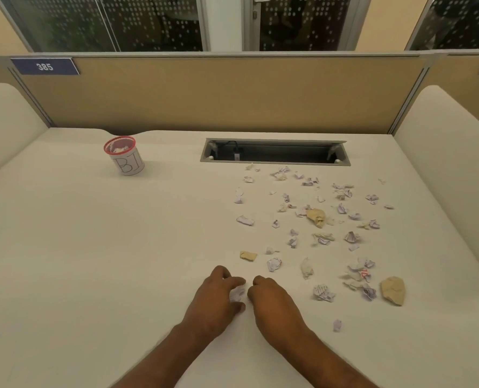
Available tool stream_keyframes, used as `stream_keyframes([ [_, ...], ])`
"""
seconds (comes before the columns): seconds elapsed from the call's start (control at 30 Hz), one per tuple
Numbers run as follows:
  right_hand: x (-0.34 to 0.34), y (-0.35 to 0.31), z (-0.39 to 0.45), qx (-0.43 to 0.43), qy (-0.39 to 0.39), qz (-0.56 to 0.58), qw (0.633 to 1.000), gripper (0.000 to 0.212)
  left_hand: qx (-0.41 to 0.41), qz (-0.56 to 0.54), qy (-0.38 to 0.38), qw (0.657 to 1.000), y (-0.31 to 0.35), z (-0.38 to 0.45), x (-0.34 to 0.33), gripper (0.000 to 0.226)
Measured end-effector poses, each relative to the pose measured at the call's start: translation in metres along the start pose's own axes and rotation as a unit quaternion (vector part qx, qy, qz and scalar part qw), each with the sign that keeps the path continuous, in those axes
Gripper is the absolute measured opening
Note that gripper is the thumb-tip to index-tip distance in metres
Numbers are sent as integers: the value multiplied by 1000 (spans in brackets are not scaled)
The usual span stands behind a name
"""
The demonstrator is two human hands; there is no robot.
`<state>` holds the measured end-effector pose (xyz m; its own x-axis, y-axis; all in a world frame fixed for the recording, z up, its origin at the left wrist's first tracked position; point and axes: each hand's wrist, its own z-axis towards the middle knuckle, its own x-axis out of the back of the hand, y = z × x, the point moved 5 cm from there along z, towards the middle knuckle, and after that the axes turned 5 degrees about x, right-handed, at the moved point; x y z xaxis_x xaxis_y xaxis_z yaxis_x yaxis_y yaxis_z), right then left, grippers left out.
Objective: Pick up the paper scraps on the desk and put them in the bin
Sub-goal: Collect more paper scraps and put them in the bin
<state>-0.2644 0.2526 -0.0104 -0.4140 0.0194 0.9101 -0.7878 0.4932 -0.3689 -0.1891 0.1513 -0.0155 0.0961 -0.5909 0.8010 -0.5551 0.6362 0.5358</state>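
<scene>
We see both hands low on the white table (78, 247), near the middle of its near edge. The left hand (218, 296) curls its fingers and thumb round a crumpled white scrap (237, 294), so its grip is closed on that piece. The right hand (272, 299) lies just beside it, fingers bent down toward the same scrap; whether its grip has hold of any paper we cannot tell. The remaining paper scraps (311, 219) lie scattered over the right half of the table, from the hands out to the cable slot (274, 152) at the far side. Among them are tan pieces, the largest (393, 289) at the near right. The bin (125, 156), a small white cup with a red rim and some paper inside, stands far left, well apart from the scraps.
</scene>
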Motion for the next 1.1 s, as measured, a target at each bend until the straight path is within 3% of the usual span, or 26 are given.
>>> stream_keyframes([
  [0.17,1,-2,-1,-10,-2,-10,1000,25,-8,-5,50,999,3,4,1,20],
  [0.43,-6,5,4,3,11,19,1000,25,31,-5,58,998,-3,13,4,15],
  [0.53,-2,25,7,-11,70,101,992,36,46,-15,51,998,-5,14,3,15],
  [0.7,14,60,17,-46,153,145,976,41,54,-46,71,995,-6,16,6,15],
  [0.8,14,67,25,-42,148,144,978,47,37,-54,86,994,0,21,10,15],
  [0.93,15,72,34,-44,111,118,986,70,9,-54,98,994,12,35,18,14],
  [1.1,22,63,42,31,48,32,998,51,-20,-17,54,998,22,55,18,25],
])
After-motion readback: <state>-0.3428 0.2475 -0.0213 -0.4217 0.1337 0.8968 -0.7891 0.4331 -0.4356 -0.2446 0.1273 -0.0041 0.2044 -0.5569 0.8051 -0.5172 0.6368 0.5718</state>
